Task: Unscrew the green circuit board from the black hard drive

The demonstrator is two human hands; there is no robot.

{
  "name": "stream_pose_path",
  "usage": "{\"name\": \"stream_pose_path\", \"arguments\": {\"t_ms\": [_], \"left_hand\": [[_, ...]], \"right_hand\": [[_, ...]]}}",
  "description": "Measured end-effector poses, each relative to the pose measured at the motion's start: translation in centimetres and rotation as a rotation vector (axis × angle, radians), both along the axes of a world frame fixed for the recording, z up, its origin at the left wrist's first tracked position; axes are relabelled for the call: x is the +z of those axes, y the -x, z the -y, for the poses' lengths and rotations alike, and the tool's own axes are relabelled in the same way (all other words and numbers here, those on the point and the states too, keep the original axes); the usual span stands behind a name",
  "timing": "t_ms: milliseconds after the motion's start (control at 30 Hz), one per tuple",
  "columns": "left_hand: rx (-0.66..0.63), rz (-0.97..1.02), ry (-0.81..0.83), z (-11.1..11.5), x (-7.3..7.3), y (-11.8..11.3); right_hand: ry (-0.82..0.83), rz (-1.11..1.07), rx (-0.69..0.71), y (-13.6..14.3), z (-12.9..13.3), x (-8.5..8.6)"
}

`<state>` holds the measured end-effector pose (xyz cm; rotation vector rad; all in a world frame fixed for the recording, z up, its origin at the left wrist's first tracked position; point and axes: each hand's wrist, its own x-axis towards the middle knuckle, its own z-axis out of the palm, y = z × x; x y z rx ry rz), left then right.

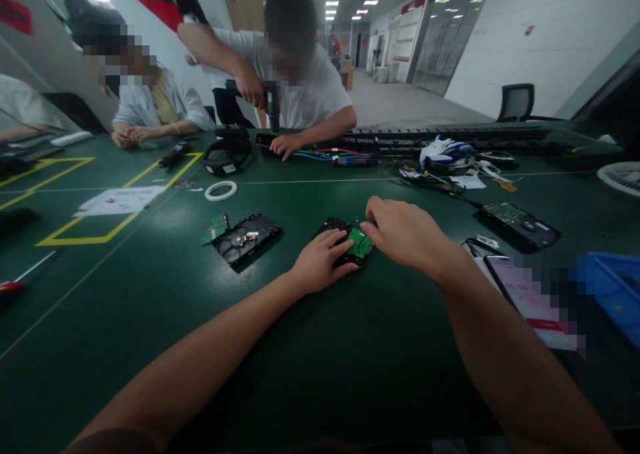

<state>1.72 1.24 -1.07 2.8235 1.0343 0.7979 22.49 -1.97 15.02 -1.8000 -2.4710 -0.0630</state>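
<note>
A black hard drive point(330, 225) with a green circuit board point(361, 243) on its upper face lies on the green table in front of me. My left hand point(323, 261) rests across its left part, fingers spread and thumb along the near edge. At the board's far right corner is my right hand point(400, 231), fingers curled together; whatever they pinch is hidden from me. Left of my hands sits a second hard drive point(245, 239), its bare dark side up, with a loose green circuit board point(216, 230) by its far left edge.
Further right lie another hard drive point(523, 226), a phone point(530, 291) and a blue bin point(615, 291). A white tape roll point(221, 191), paper sheet point(120, 201) and screwdriver point(30, 274) are leftward. Across the table a person point(315, 74) works with a power drill point(272, 107); another sits beside.
</note>
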Motion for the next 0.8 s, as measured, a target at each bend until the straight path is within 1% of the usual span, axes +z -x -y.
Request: {"name": "stream_pose_path", "arguments": {"t_ms": [133, 233, 300, 467, 533, 667, 733, 800], "left_hand": [[0.003, -0.001, 0.007, 0.00, 0.00, -0.02], [0.008, -0.013, 0.010, 0.00, 0.03, -0.02], [0.007, -0.020, 0.011, 0.01, 0.06, -0.02], [0.001, -0.021, 0.016, 0.10, 0.25, -0.08], [-0.001, -0.015, 0.016, 0.11, 0.27, -0.07], [0.001, -0.008, 0.015, 0.07, 0.24, -0.02], [-0.003, -0.009, 0.014, 0.07, 0.27, -0.01], [-0.005, -0.010, 0.015, 0.11, 0.36, -0.04]], "right_hand": [[0.006, -0.065, 0.101, -0.16, -0.17, 0.07], [0.034, -0.106, 0.135, -0.01, -0.06, 0.25], [0.040, -0.104, 0.131, 0.18, 0.07, 0.29], [0.000, -0.029, 0.017, 0.44, 0.17, 0.11], [0.002, -0.035, 0.036, 0.37, 0.09, 0.05], [0.020, -0.097, 0.127, 0.19, 0.03, 0.19], [0.039, -0.109, 0.139, 0.22, 0.12, 0.32], [0.050, -0.095, 0.122, 0.35, 0.23, 0.39]]}}
